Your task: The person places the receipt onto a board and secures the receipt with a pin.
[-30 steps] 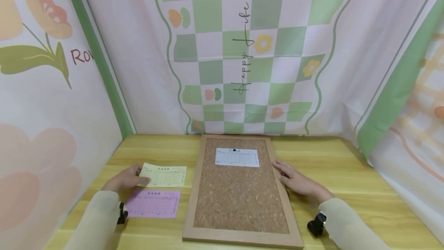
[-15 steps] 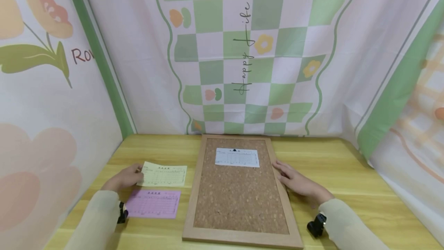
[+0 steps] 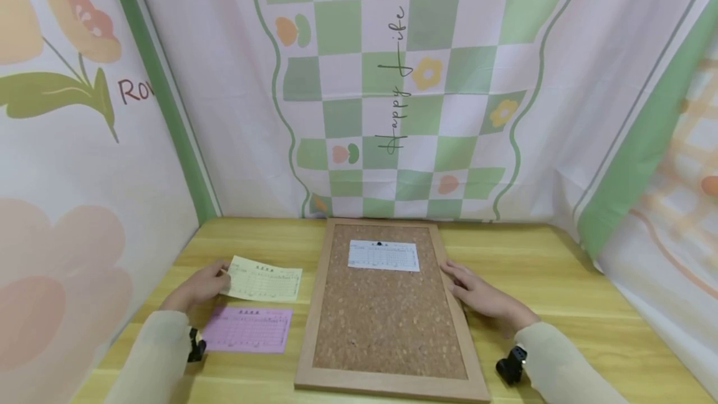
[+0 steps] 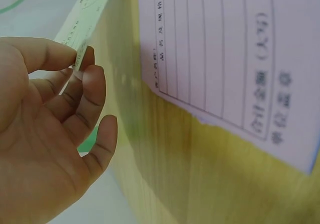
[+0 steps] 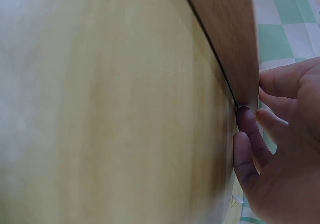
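My left hand (image 3: 201, 284) pinches the left edge of a yellow printed slip (image 3: 265, 280) between thumb and finger. In the left wrist view that slip (image 4: 89, 24) stands edge-on and tilted above the table, its far end hidden. A pink slip (image 3: 249, 329) lies on the table just nearer the body. Right of both lies a wood-framed cork board (image 3: 392, 323). A pale blue slip (image 3: 387, 257) hangs near its far end from a black pushpin (image 3: 379, 244). My right hand (image 3: 482, 293) rests its fingertips on the right side of the frame (image 5: 232, 39).
The yellow wood-grain table (image 3: 561, 304) reaches to a printed curtain (image 3: 392, 80) at the back. More curtain (image 3: 62, 204) hangs along the left side. A black wrist camera (image 3: 510, 365) sits at the right sleeve, another (image 3: 196, 345) at the left.
My left thumb has drawn back to the yellow slip's edge, and the slip's left side has lifted off the table. My right hand and the cork board have stayed put.
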`<state>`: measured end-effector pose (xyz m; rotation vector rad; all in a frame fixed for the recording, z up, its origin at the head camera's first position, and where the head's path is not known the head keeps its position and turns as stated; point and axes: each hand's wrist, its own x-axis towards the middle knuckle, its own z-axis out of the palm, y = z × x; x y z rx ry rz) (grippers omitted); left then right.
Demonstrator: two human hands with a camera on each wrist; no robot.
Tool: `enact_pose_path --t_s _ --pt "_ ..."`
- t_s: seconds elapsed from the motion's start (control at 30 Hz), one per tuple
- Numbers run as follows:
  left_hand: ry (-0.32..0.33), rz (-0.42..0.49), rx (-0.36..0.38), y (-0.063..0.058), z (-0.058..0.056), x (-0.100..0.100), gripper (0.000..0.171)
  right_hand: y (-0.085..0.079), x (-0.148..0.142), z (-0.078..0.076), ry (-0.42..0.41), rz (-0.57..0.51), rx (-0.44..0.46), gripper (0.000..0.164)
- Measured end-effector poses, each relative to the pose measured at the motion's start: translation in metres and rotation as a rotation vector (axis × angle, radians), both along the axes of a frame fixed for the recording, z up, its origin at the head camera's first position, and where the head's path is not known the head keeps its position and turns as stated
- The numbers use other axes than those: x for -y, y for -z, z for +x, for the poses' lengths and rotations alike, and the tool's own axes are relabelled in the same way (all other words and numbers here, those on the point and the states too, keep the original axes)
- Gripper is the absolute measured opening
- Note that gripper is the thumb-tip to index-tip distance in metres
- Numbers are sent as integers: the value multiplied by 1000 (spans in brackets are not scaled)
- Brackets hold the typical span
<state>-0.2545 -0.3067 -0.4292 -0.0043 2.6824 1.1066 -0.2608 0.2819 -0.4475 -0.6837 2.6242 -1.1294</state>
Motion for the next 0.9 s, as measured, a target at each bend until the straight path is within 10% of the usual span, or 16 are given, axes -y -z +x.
enact_pose_path --t_s 0.9 --pt "162 64 -204 -31 4 -5 38 3 -3 -3 -3 -9 5 54"
